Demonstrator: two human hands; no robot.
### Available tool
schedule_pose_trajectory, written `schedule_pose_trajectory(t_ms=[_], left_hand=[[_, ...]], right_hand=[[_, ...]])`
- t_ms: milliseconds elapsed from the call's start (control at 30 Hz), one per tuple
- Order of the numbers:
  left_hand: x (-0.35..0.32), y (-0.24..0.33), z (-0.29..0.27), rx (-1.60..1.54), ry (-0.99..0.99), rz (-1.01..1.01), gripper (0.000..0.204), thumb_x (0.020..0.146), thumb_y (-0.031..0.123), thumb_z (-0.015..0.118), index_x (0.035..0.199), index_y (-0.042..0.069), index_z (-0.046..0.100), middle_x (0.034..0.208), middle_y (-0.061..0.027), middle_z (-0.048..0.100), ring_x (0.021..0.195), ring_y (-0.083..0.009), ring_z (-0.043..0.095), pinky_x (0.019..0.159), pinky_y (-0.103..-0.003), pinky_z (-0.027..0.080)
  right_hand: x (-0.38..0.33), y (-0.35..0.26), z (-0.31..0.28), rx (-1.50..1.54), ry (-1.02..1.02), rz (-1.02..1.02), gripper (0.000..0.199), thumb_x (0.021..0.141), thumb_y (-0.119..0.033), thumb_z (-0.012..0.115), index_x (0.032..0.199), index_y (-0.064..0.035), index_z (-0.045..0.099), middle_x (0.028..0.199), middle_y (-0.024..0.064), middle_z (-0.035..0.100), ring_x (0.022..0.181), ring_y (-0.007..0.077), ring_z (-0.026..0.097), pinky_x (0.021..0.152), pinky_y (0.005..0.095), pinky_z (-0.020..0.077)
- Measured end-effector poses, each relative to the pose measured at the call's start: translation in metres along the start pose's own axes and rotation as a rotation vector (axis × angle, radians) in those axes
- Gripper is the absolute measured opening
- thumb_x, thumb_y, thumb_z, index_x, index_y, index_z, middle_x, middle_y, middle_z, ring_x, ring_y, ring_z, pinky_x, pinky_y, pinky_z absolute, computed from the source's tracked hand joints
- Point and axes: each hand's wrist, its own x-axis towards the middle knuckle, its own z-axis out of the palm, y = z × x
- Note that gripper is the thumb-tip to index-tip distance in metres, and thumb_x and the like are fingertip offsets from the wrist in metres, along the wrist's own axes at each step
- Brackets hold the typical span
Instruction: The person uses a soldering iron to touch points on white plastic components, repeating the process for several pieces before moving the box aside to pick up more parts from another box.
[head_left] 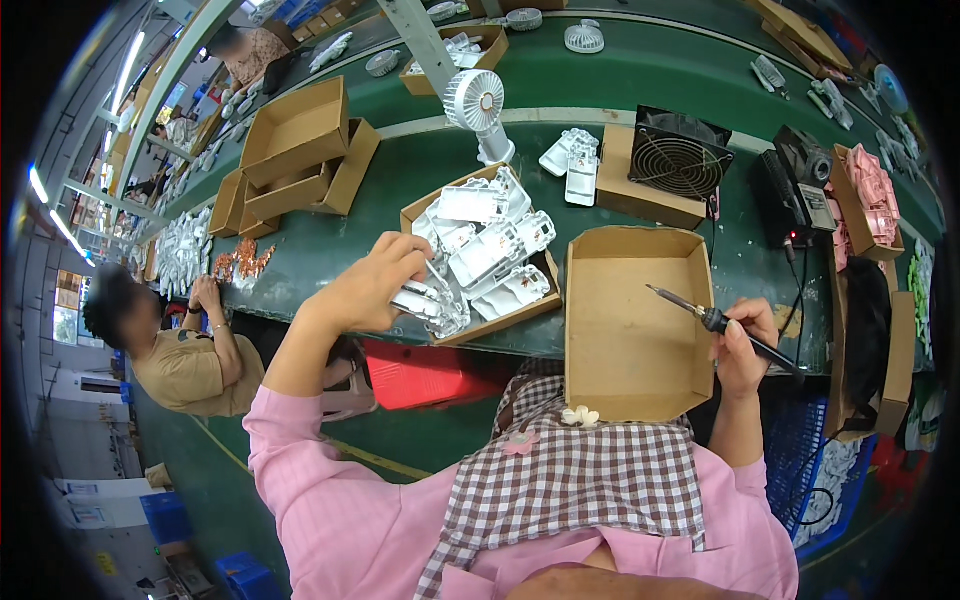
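My left hand point(375, 278) is closed around some white plastic housings point(437, 303) at the left side of a cardboard box. That box point(515, 325) is heaped with more white plastic housings point(490, 245), some with small copper-coloured bits. In my right hand point(748, 345) is a soldering iron point(714, 319), its metal tip pointing left. The tip hovers over a shallow cardboard tray point(640, 390) at the front edge of the bench, with its bare brown bottom showing.
Behind the box stands a small white fan point(475, 105). A black cooling fan point(682, 160) and a soldering station point(790, 195) are at the right, near pink parts point(870, 195). Stacked cardboard boxes point(295, 135) and a seated co-worker point(190, 360) are on the left.
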Motion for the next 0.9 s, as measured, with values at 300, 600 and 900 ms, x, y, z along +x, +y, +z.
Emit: schedule_pose_trajectory(t_ms=[300,600,900], left_hand=[[-0.014,0.004,0.002,0.008,0.042,-0.112,0.053,0.055,-0.013,0.059,0.104,0.005,0.046,0.111,-0.0135,0.049,0.105,-0.0341,0.048,0.09,-0.037,0.041],[0.004,0.02,-0.002,-0.011,-0.194,0.06,0.053,0.055,-0.013,0.063,0.103,0.007,0.052,0.127,-0.0118,0.044,0.126,-0.0366,0.036,0.101,-0.04,0.038],[0.0,0.032,0.003,0.207,-0.152,0.002,0.051,0.053,-0.011,0.057,0.1,0.006,0.05,0.117,-0.0135,0.046,0.121,-0.0356,0.04,0.097,-0.039,0.037]], right_hand=[[0.013,-0.01,0.022,0.194,-0.007,0.23,0.018,0.085,-0.014,0.062,0.086,-0.0004,0.051,0.067,0.0039,0.051,0.043,0.0074,0.044,0.039,0.0186,0.0333],[0.012,-0.005,0.025,0.273,0.049,0.222,0.016,0.086,-0.013,0.059,0.087,-0.0006,0.05,0.066,0.0037,0.052,0.042,0.0072,0.042,0.039,0.0181,0.0333],[0.009,0.001,0.024,0.333,0.08,0.186,0.016,0.085,-0.013,0.06,0.088,-0.0007,0.05,0.07,0.0054,0.054,0.043,0.0066,0.042,0.039,0.0171,0.0342]])
